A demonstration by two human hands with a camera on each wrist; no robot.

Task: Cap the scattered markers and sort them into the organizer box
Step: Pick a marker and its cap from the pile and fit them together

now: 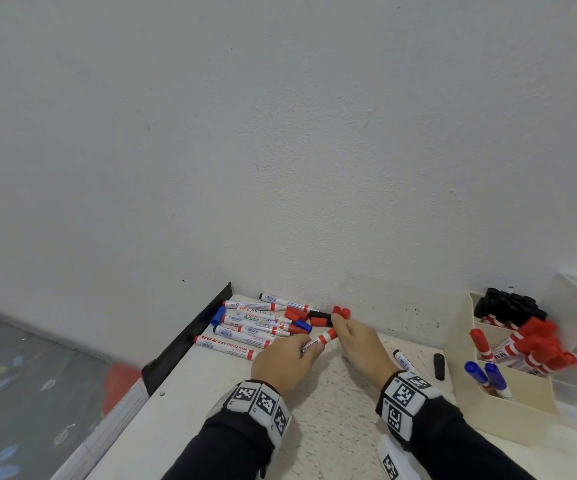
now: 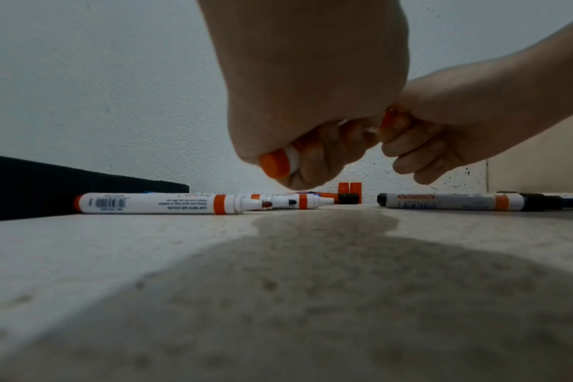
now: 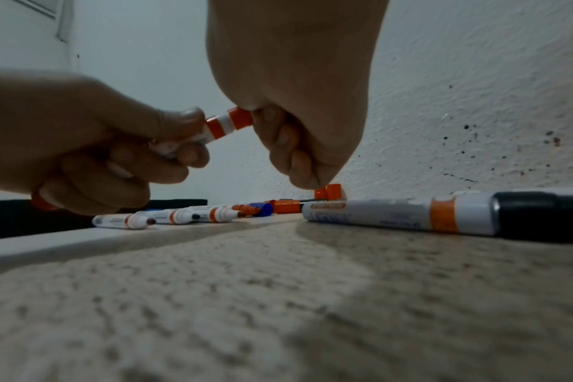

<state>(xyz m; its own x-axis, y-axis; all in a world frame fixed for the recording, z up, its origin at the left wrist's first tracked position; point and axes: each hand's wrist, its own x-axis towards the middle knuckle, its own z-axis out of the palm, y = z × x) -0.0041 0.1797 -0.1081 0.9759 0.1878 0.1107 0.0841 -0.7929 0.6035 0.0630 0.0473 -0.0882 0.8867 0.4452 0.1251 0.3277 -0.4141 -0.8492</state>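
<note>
— Where is the white-barrelled marker with red bands [image 1: 321, 340]?

— Lifted off the speckled white tabletop [image 1: 335, 424], spanning both hands. The left hand [image 1: 284, 361] has its fingers wrapped round the barrel; the right hand [image 1: 361, 344] grips the red cap [image 3: 240, 119] at its far end.

— And the cream plastic organizer box [image 1: 508, 386]?

— Well apart, to the right of the right hand, with black, red and blue markers in separate compartments. The uncapped markers [image 1: 245, 327] lie just beyond the left hand.
</note>
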